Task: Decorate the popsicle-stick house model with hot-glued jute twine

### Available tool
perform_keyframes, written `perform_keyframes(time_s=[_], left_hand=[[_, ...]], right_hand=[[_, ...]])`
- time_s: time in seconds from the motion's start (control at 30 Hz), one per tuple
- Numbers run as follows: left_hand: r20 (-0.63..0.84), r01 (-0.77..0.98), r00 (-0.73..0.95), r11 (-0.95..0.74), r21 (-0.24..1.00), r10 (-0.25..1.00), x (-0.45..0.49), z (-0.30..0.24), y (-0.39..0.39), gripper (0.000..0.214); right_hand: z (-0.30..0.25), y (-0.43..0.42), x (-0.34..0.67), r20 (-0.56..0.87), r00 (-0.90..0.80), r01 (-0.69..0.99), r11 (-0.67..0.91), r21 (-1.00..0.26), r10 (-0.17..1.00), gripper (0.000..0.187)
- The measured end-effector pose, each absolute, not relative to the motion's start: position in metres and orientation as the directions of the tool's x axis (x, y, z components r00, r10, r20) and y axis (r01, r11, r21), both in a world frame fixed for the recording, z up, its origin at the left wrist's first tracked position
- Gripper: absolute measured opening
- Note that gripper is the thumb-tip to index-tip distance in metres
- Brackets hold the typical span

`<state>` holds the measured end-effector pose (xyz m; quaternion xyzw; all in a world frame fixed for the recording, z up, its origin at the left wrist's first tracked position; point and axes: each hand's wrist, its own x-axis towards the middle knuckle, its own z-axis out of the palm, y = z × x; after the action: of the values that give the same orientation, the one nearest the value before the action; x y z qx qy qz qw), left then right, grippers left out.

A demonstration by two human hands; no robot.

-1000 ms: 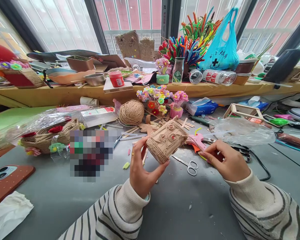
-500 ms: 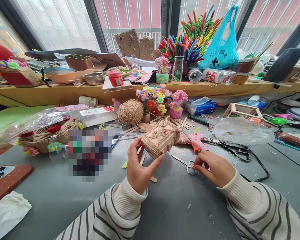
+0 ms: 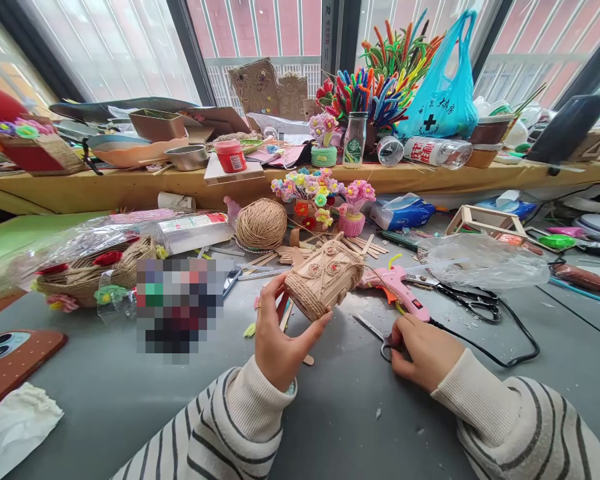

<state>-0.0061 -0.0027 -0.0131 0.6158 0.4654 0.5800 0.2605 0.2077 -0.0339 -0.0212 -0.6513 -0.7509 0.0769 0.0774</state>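
My left hand (image 3: 280,340) is wrapped around the lower end of a small craft-stick holder (image 3: 325,277), tilted above the table. Rows of twine bind its end, and twine coils with red centres decorate its side. A loose strand trails from it to the right. My right hand (image 3: 425,350) is closed on the handle of small silver scissors (image 3: 373,328), whose blades point to the upper left. Just beyond that hand lies a pink glue gun (image 3: 397,290). Behind the holder sits a ball of twine (image 3: 261,225).
Black-handled scissors (image 3: 473,300) and the glue gun's black cord (image 3: 523,353) lie to the right. A clear plastic bag (image 3: 485,263) is behind them. Twine basket (image 3: 75,283) and brown-cased phone (image 3: 17,357) occupy the left. Bottles and a blue bag (image 3: 440,100) crowd the raised ledge.
My right hand has closed further over the scissors' handle and the scissors have shifted slightly right. More of the glue gun shows. The left hand keeps the holder almost still.
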Motion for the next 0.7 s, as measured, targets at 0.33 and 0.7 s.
perform_keyframes(time_s=[0.33, 0.7], left_hand=[[0.509, 0.3, -0.104, -0.461, 0.835, 0.854, -0.008, -0.015, -0.003, 0.067], [0.513, 0.316, -0.114, -0.459, 0.831, 0.851, -0.008, -0.015, -0.003, 0.067]], right_hand=[[-0.01, -0.03, 0.214, 0.029, -0.16, 0.914, 0.159, -0.372, 0.987, 0.013], [0.002, -0.032, 0.211, -0.02, -0.251, 0.495, 0.11, -0.862, 0.968, 0.046]])
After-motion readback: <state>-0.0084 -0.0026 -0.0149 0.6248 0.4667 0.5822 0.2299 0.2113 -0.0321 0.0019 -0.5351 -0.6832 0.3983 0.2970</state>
